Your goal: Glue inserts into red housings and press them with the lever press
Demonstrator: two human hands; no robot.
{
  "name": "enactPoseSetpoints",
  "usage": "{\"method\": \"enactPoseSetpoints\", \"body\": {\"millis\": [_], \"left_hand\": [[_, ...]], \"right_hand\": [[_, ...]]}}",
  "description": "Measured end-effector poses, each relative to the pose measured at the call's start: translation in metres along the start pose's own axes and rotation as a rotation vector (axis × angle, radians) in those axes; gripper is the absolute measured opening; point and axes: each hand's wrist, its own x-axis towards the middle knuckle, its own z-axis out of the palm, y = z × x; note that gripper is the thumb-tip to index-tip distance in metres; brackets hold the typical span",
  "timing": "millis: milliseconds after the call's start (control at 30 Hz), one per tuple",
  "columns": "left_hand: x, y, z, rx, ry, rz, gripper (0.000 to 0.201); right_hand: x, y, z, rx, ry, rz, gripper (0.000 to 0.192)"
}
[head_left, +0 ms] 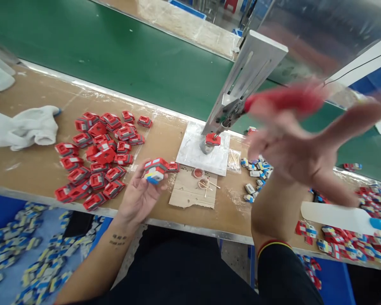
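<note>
The left hand (139, 192) rests palm up on the table (34, 169) near its front edge. Its fingers curl around a small stack of toy parts (155, 169), red on top with blue, white and yellow below; the stack sits at the fingertips, just left of the press base.

The right hand (292, 148) is raised above the table at the red lever handle (282, 99) of the press (241, 80). The hand is blurred; its fingers appear spread, and whether they grip the handle cannot be told.

The press stands on a white plate (193, 152). A single red part (212, 139) sits on the metal post under the press head.

A pile of red parts (98, 161) lies left of the left hand. A white glove (31, 127) lies further left, apart from the pile. In front of the plate lies a piece of cardboard (190, 195) with two small round caps (200, 178) and thin sticks on it. A packet of cotton swabs (234, 159) lies just right of the plate. Small blue, white and yellow parts (254, 173) are scattered beside the swabs, below the right hand. Assembled pieces (336, 241) lie along the right end of the table. A green conveyor belt (114, 51) runs behind the table. A blue bin (25, 250) with more blue and yellow parts sits below the table's front edge, at left.
</note>
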Motion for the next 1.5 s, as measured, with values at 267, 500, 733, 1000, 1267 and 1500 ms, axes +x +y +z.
{"method": "enactPoseSetpoints", "body": {"millis": [267,500,733,1000,1267,1500], "left_hand": [[-0.002,0.010,-0.015,0.095,0.028,0.066,0.049],[0.042,0.018,0.010,0.222,-0.116,0.121,0.047],[0.082,0.015,0.026,0.481,-0.178,0.229,0.055],[0.149,-0.020,0.069,0.715,-0.373,0.233,0.036],[0.164,-0.035,0.078,0.852,-0.495,0.363,0.027],[0.166,-0.060,0.085,0.844,-0.533,0.443,0.029]], "right_hand": [[-0.017,0.061,0.014,-0.521,0.657,-0.118,0.027],[-0.062,0.150,0.025,-0.675,0.353,0.556,0.036],[-0.064,0.130,-0.078,-0.922,0.284,0.809,0.019],[0.014,0.186,-0.128,-1.193,-0.046,0.916,0.009],[0.001,0.159,-0.123,-1.268,0.148,0.745,0.048],[0.045,0.073,-0.071,-0.790,0.742,-0.339,0.050]]}}
